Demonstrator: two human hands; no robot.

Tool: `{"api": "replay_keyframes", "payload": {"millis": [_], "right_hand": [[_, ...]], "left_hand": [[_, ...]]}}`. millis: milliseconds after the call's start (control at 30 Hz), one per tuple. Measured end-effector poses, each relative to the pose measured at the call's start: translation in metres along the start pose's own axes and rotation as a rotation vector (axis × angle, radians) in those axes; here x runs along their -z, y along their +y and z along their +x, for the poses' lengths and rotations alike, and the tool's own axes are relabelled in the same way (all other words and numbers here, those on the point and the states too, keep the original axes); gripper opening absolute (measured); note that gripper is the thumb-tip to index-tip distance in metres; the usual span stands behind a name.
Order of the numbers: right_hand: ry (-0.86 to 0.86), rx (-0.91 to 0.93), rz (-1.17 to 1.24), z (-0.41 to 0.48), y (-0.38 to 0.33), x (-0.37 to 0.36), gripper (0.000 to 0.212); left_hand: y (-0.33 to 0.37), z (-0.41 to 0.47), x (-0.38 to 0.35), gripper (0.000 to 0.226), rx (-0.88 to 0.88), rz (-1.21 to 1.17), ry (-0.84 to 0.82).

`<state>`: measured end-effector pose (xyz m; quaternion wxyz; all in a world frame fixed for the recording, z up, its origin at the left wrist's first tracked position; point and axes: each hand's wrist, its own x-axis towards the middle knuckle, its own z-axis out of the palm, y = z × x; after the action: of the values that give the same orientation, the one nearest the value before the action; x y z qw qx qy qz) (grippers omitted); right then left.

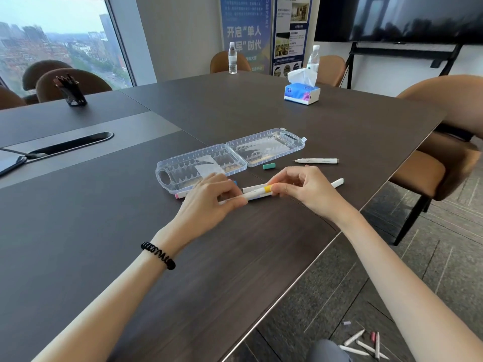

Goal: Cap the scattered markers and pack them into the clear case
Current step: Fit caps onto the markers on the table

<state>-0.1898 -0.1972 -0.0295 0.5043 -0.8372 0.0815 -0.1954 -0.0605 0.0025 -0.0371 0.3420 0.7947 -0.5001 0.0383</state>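
A clear plastic case (230, 159) lies open and flat on the dark table, both halves showing. Just in front of it, both hands hold one white marker (254, 195) level above the table. My left hand (209, 198) grips its barrel. My right hand (300, 188) pinches the end with the yellow cap (268, 189). More markers lie under my hands, with a pink end (177, 196) and a white end (337, 182) showing. An uncapped white marker (316, 160) rests to the right of the case, and a loose green cap (269, 166) lies beside it.
Several markers (362, 344) lie on the floor at the lower right, past the table's edge (326, 246). A tissue box (302, 94), two water bottles (232, 58) and a pen holder (72, 94) stand further back. Brown chairs (441, 142) ring the table.
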Motion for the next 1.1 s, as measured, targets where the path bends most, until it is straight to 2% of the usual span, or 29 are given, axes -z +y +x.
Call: {"api": "replay_keyframes", "payload": {"millis": [133,233,333,433,567,700,800,1100], "right_hand": [[0.133,0.02,-0.147,0.0,0.002,0.021,0.015],[0.213,0.032,-0.38,-0.004,0.013,0.044,0.016],[0.205,-0.034,-0.572,-0.011,0.03,0.062,0.03],[0.147,-0.072,-0.738,-0.014,0.041,0.066,0.02],[0.101,-0.082,-0.734,-0.015,0.045,0.062,0.009],[0.071,-0.061,-0.784,-0.014,0.049,0.063,0.006],[0.134,-0.066,-0.723,-0.013,0.05,0.067,0.002],[0.248,-0.115,-0.65,0.003,0.056,0.069,0.003]], "left_hand": [[-0.005,-0.004,-0.01,0.01,-0.018,0.138,0.021],[-0.006,-0.005,-0.013,0.011,-0.012,0.219,-0.004],[-0.005,-0.006,-0.016,0.014,-0.005,0.229,-0.018],[-0.005,-0.006,-0.018,0.017,-0.011,0.25,0.031],[-0.002,0.005,-0.022,0.024,-0.071,0.274,0.033],[0.008,0.044,-0.033,0.015,-0.121,0.221,0.068],[0.008,0.08,-0.047,0.009,-0.095,0.207,0.091],[-0.007,0.139,-0.081,0.024,-0.047,0.392,-0.035]]}}
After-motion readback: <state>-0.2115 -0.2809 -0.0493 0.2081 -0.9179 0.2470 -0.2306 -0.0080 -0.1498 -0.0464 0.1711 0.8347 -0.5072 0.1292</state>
